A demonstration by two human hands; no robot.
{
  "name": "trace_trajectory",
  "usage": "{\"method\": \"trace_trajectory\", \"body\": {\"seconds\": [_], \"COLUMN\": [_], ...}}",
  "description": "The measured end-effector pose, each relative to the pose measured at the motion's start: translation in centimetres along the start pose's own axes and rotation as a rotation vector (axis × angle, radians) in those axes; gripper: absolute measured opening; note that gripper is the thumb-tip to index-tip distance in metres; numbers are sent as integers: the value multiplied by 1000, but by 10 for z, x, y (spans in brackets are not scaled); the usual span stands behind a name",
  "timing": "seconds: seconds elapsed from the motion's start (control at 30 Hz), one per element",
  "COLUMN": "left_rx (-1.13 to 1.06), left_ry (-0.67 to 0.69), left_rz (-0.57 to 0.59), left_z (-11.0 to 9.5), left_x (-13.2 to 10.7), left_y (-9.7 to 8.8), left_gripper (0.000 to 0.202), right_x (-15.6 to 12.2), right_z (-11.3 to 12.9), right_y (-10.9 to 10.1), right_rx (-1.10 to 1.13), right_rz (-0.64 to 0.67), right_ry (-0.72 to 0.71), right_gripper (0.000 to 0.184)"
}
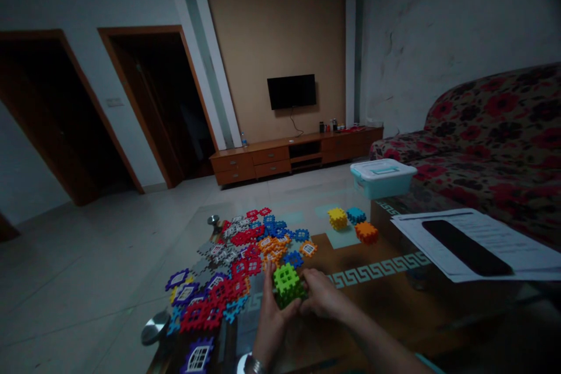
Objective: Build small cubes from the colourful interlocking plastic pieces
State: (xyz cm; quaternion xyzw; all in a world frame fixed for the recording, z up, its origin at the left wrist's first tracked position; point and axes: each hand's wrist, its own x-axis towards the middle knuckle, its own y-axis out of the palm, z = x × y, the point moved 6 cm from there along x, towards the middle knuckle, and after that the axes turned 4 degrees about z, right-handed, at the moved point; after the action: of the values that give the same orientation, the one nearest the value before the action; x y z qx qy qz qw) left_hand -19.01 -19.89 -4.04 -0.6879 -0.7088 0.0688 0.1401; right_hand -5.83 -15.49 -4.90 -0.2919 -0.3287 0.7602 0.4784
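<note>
The person's left hand [270,324] and right hand [322,295] were clamped on opposite sides of a lime-green cube of interlocking plastic tiles [287,283], over the glass tabletop [315,216]. The cube sat between the two hands, just right of a loose heap of red, blue and orange plastic tiles [223,272], with the left hand nearer that heap.

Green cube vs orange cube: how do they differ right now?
The green cube is held between the left hand and right hand, while the orange cube sits untouched on the glass table. The green cube is lime green; the orange cube is orange. The green cube looks larger than the orange cube, but it is nearer the camera, so true size is unclear. Both are built from interlocking plastic tiles.
</note>
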Motion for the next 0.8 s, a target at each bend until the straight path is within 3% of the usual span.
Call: {"method": "trace_trajectory", "body": {"seconds": [0.27, 0.6, 0.8], "left_rx": [-21, -40, 36], "left_ry": [47, 78, 141], "left_rz": [115, 66, -7], "left_z": [6, 13, 32], "left_x": [14, 18, 19], "left_y": [-1, -5, -4], "left_gripper": [66, 71, 85], "right_x": [-1, 0, -3], "right_z": [10, 18, 19], "right_y": [-1, 2, 2], "right_rx": [-43, -84, -98], "right_rz": [2, 2, 10], "right_ry": [1, 72, 86], "right_gripper": [42, 42, 41]}}
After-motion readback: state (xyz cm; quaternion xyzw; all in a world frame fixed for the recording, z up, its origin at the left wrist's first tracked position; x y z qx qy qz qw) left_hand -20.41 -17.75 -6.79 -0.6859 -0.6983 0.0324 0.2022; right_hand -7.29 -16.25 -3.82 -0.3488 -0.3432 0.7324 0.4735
